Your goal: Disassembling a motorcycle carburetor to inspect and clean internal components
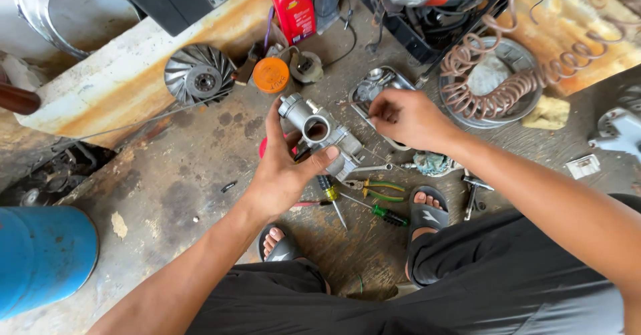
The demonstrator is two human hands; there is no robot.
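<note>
Now | left hand (284, 175) grips carburetor (320, 134) | right hand (407, 118) pinches small part beside it

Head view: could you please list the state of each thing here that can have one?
carburetor: held up in left hand, round opening facing the camera
right hand: pinching a small part, too small to tell
red bottle: upright, capped
screwdrivers: lying on the floor
pliers: lying on the floor

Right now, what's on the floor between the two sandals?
In the head view, a green-handled screwdriver lies on the floor between the left sandal and the right sandal. A yellow-handled screwdriver lies just above it.
</note>
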